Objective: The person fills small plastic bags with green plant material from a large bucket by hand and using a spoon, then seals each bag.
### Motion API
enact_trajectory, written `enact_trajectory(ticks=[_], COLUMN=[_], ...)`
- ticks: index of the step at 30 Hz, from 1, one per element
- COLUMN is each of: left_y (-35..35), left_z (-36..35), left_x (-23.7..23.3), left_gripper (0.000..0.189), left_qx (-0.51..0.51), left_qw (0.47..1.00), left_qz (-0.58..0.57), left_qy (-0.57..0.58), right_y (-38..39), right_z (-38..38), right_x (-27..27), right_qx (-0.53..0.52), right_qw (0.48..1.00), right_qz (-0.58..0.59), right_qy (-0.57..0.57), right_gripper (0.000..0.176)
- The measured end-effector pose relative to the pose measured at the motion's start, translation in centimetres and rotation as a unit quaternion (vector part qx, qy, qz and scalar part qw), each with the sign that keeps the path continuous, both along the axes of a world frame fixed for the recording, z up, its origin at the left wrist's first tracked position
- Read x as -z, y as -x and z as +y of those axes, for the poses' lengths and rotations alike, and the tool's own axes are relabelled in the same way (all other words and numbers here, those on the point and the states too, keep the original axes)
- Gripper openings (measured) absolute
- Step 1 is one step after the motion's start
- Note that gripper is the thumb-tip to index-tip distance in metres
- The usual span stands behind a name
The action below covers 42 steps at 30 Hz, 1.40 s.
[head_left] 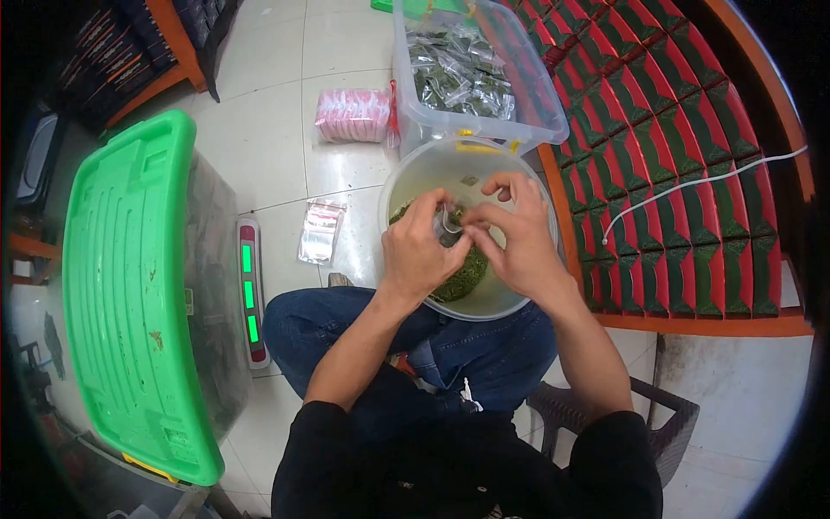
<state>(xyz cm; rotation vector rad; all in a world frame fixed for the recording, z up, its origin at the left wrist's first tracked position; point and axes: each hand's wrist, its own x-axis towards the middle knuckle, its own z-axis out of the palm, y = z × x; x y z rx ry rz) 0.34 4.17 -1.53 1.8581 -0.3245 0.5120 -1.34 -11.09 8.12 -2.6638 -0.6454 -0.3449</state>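
Over a round translucent tub [402, 186], my left hand [424, 246] pinches a small clear plastic bag [449, 227] by its side. My right hand [516, 233] is at the bag's other edge, thumb and index finger pressed together near its mouth. A little green material shows in or behind the bag. Green dried leaf material [462, 278] lies in the bottom of the tub, partly hidden by my hands. The tub rests against my crossed legs.
Left are a green-lidded box [130, 294] and a scale [252, 294] with green displays. Flat bags [321, 232] and a pink pack [353, 115] lie on the floor. Ahead is a bin [538, 121] of filled bags. Red-green packets [683, 199] fill a shelf at right, crossed by a cable.
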Motion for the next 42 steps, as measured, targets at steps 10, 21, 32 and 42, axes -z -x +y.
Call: enact_trajectory(ticks=[10,21,32,42], left_y=[-0.8,-0.2,-1.6,-0.3], left_z=[1.8,1.0,2.7,2.2], left_x=[-0.2,-0.4,0.2,0.9], left_gripper=[0.014,0.016,0.078,0.070], left_qx=[0.176,0.220,0.533,0.500], left_qw=[0.908,0.875,0.723,0.848], left_qz=[0.228,0.306,0.372,0.160], left_qy=[0.305,0.304,0.235,-0.078], right_y=[0.4,0.0,-2.6,-0.7], right_z=[-1.3,-0.3,-2.2,-3.4], right_x=[3.2,4.2,1.4,2.1], right_qx=[0.076,0.056,0.126,0.122], right_qw=[0.943,0.874,0.911,0.923], right_qz=[0.036,0.203,0.030,0.007], right_qy=[-0.321,-0.438,-0.393,-0.365], right_gripper=[0.019,0.042,0.022,0.011])
